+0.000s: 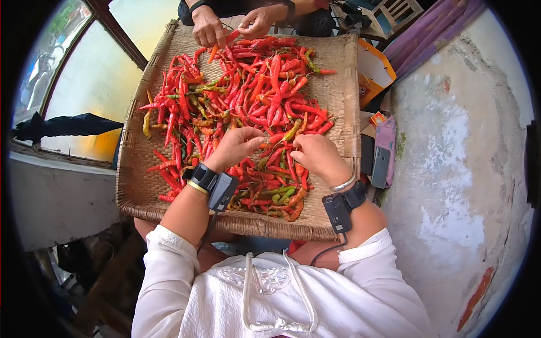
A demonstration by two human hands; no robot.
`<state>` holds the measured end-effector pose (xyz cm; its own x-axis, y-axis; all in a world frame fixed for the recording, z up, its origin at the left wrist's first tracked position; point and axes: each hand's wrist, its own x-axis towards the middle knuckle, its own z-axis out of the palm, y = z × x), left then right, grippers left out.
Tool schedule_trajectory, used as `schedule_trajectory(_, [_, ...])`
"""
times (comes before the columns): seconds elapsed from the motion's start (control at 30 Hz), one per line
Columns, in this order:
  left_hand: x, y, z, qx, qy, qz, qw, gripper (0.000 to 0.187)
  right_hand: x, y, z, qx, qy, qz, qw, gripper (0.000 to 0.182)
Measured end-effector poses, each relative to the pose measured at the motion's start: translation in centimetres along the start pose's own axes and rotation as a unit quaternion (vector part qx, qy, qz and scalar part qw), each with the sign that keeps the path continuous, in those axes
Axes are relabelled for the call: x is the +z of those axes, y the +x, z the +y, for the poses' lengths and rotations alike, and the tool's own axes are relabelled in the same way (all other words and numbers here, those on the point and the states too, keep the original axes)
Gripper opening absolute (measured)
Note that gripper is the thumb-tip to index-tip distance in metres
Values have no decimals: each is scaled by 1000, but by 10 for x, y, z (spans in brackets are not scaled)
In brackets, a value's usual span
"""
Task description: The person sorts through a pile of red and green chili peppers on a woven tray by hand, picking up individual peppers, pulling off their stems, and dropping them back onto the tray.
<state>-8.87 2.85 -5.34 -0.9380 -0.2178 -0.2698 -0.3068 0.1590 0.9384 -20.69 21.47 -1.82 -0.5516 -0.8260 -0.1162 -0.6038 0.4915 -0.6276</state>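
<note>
A heap of red chili peppers (248, 93), with some green and yellowish ones among them, covers much of a woven tray (348, 73). My left hand (236, 149) is over the near part of the heap, its fingers bent and pressed together. Facing it, my right hand (320, 156) has thumb and fingers pinched close above the peppers. Whatever either set of fingertips holds is too small or hidden to make out. Green and orange-red peppers (282, 194) lie just below and between my hands. Both wrists carry strapped black devices.
Across the tray, another person's hands (208, 28) hold a red pepper (231, 37). To the right stand a phone (381, 163), an orange-edged box (375, 70) and a rough wall (451, 169). A dark folded umbrella (79, 125) lies by the left window.
</note>
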Motion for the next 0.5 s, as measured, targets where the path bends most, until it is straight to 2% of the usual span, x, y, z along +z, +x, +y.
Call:
schedule_trajectory(0.03, [8,3,-12,29,5,-24,999,23,4,-3,3,2,-105,-49,993,20])
schedule_trajectory(0.07, [13,2,-18,39,76,-50,995,22,8,-5,7,4,-208,-97,973,20])
schedule_trajectory(0.13, [22,1,-14,35,116,-100,988,21,20,-9,13,-14,-222,-111,969,17])
schedule_trajectory(0.2, [26,0,-16,46,135,-107,984,21,30,-7,12,-37,-281,-147,948,16])
schedule_trajectory(0.23, [27,-1,-19,55,157,-116,979,21,30,-5,7,-16,-282,-205,937,16])
schedule_trajectory(0.33, [29,-1,-27,97,128,-99,982,21,35,-2,10,-6,-274,-200,941,17])
schedule_trajectory(0.37, [29,0,-28,96,130,-98,982,21,33,0,11,-8,-273,-199,941,17])
schedule_trajectory(0.43, [28,0,-27,87,136,-110,981,21,28,3,9,37,-170,-221,960,18])
schedule_trajectory(0.5, [30,-2,-28,65,124,-110,984,21,30,1,9,32,-158,-219,962,17])
